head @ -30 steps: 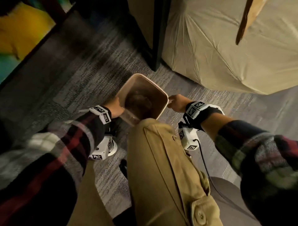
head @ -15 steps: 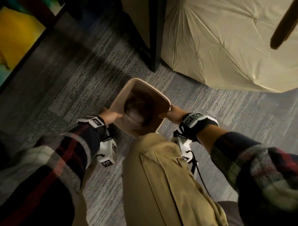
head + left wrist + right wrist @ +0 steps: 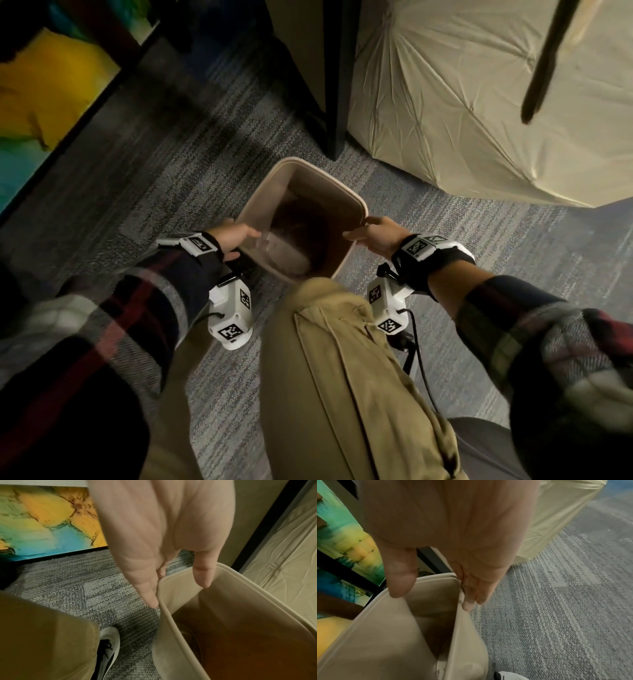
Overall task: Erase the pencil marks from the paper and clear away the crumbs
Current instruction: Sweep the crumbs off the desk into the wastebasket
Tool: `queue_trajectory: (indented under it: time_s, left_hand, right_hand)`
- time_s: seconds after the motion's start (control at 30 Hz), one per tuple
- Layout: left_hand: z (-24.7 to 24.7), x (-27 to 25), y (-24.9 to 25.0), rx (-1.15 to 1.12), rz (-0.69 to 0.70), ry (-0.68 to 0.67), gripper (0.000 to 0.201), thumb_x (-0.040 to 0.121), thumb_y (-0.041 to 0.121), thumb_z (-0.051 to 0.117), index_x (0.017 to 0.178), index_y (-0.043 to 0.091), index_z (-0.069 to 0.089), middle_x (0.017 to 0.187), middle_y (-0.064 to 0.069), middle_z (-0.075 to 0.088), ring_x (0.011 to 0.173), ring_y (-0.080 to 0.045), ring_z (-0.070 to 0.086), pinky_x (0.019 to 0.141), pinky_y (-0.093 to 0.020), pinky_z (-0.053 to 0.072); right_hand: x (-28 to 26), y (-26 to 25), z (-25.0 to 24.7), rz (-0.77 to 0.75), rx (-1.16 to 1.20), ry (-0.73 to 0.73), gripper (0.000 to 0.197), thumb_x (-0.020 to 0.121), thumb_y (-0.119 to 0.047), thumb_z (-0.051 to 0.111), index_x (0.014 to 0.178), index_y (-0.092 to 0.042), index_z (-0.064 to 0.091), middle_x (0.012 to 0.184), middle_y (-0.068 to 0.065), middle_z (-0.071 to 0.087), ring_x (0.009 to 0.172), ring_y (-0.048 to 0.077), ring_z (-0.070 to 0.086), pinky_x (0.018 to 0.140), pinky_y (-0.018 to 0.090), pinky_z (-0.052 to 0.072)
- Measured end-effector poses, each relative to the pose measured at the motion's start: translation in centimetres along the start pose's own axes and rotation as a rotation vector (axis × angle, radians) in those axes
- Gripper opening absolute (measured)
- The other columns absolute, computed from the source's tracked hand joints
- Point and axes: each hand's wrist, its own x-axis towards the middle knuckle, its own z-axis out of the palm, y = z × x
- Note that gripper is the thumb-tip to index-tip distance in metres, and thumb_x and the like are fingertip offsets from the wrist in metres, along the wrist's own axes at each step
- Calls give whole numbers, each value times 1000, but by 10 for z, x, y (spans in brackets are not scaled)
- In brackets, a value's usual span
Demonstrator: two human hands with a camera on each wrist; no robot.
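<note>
Over the grey carpet [image 3: 144, 192], both hands hold a beige bin [image 3: 346, 198] by opposite rims: left hand [image 3: 236, 236] and right hand [image 3: 373, 233] each pinch thumb inside, fingers outside. Contents possibly dark; no legible writing.

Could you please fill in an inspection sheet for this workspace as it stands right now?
Surface: grey patterned carpet; no table in view.
Job's things: beige bin stands on the carpet, open at the top, something dark and unclear inside; paper, eraser and crumbs not seen.
Clutter: nothing seen.
Grippers: left hand pinches the bin's rim, thumb inside, fingers outside; right hand pinches the opposite rim in the same way.
Cables: black cable hangs from the right wrist camera, beside the person's tan trouser leg.
Surroundings: cream plastic sheet draped behind the bin; dark post; colourful panel at left; white shoe.
</note>
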Motion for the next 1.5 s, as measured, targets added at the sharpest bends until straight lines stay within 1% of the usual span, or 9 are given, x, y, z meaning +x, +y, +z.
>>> queue_trajectory:
  time_s: [0.27, 0.47, 0.7, 0.77, 0.83, 0.93, 1.07, 1.23, 1.5]
  left_hand:
    - [-28, -62, 22, 68, 162, 152, 28, 93, 14, 53, 118, 2, 54, 111, -15, 55, 98, -25, 52, 72, -29, 44]
    - [-50, -135, 20, 10, 264, 262, 17, 93, 5, 49, 107, -1, 54, 127, -21, 54, 115, -36, 54, 62, -33, 48]
    - [-59, -231, -22, 15, 506, 419, 25, 83, -1, 46, 105, -3, 57, 87, -20, 64, 64, -30, 65, 43, -27, 49]
    - [-64, -254, -40, -3, 530, 479, 32, 84, 0, 45, 116, 1, 47, 95, -23, 63, 72, -34, 66, 48, -28, 49]
    - [-71, -274, -59, -28, 542, 515, 49, 84, 1, 44, 132, 4, 32, 108, -23, 60, 79, -36, 65, 50, -29, 48]
    - [-83, -300, -89, -78, 566, 513, 56, 88, -1, 39, 140, 7, 19, 107, -21, 57, 59, -25, 59, 34, -21, 42]
    - [-102, -321, -129, -202, 504, 495, 31, 95, 3, 40, 124, -2, 31, 83, -22, 56, 36, -20, 57, 29, -22, 42]
    - [-121, -336, -175, -134, 447, 437, 15, 99, 12, 42, 88, 3, 42, 64, -14, 57, 40, -16, 57, 36, -27, 49]
    - [-141, -332, -220, -258, 422, 477, 10, 96, 15, 44, 102, 6, 45, 70, -9, 55, 34, -11, 50, 30, -18, 40]
  right_hand:
    - [-65, -59, -6, -150, -64, 94, 45, 86, -21, 63, 127, -10, 47, 99, 7, 56, 89, 20, 52, 86, 40, 45]
    - [-132, -106, 2, -376, -139, 228, 28, 89, -15, 58, 115, -8, 49, 97, 13, 59, 83, 27, 58, 72, 42, 52]
    - [-207, -130, 26, -600, -252, 395, 29, 86, -8, 57, 113, 2, 55, 102, 22, 63, 86, 32, 62, 68, 42, 51]
    - [-225, -133, 37, -672, -290, 407, 25, 84, -7, 57, 107, 2, 59, 96, 19, 64, 84, 32, 62, 71, 43, 52]
    - [-241, -133, 50, -737, -312, 383, 26, 83, -5, 58, 109, -1, 61, 97, 19, 66, 87, 33, 63, 74, 42, 53]
    - [-259, -132, 72, -835, -343, 318, 31, 81, 3, 59, 112, 1, 60, 99, 19, 66, 89, 27, 62, 84, 39, 52]
    - [-271, -129, 104, -856, -389, 174, 37, 80, 12, 56, 116, 5, 57, 77, 9, 63, 57, 11, 62, 56, 22, 52]
    - [-281, -123, 147, -824, -532, 62, 34, 85, 10, 52, 118, 3, 55, 99, 26, 64, 84, 36, 61, 72, 44, 50]
    - [-269, -125, 208, -752, -598, -15, 35, 87, -1, 56, 122, -1, 54, 112, 21, 63, 92, 32, 63, 81, 47, 53]
